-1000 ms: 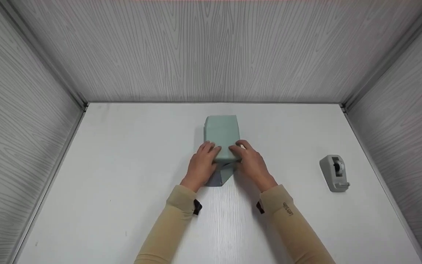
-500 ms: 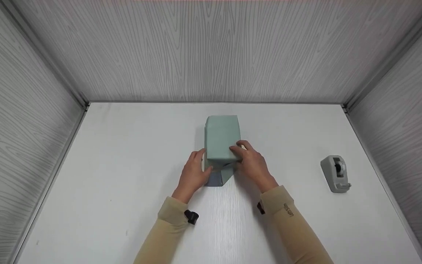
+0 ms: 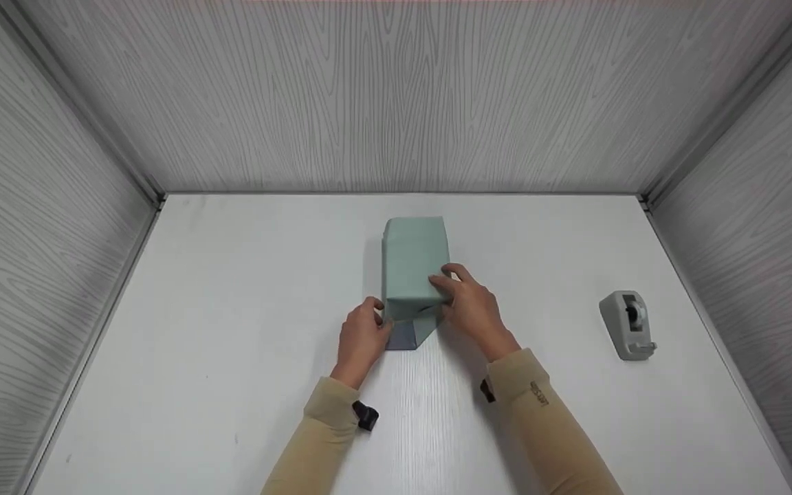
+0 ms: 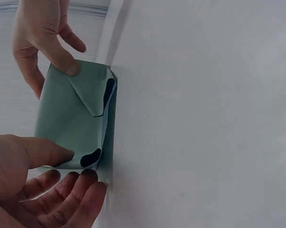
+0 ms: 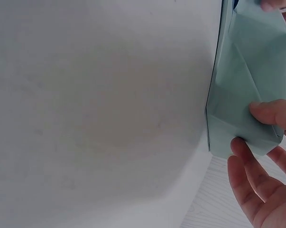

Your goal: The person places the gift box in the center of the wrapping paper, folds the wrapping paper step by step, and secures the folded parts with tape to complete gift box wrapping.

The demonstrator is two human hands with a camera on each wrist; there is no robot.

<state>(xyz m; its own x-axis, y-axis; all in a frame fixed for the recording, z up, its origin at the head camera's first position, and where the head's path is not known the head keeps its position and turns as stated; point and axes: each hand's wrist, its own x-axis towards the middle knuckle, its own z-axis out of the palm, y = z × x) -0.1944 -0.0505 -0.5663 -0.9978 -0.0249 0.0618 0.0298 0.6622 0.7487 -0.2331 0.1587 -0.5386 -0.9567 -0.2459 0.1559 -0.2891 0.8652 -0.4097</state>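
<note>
A box wrapped in pale green paper [image 3: 415, 258] lies on the white table. At its near end a folded paper flap [image 3: 405, 335] with a dark blue inner side sticks out toward me. My left hand [image 3: 361, 340] is at the near left corner, its thumb [image 4: 55, 154] on the end face and its curled fingers along the side. My right hand [image 3: 475, 313] grips the near right corner, with fingertips on top and side and the thumb [image 5: 266, 111] on the end paper. A diagonal crease and dark gaps show on that end in the left wrist view.
A grey tape dispenser [image 3: 628, 325] with a roll in it stands on the table [image 3: 231, 309] at the right. Grey wood-grain panels [image 3: 396, 96] enclose the table at the back and both sides.
My left hand has come off the box's top and moved down to its near left corner, fingers curling in. The right hand and the box have stayed in place.
</note>
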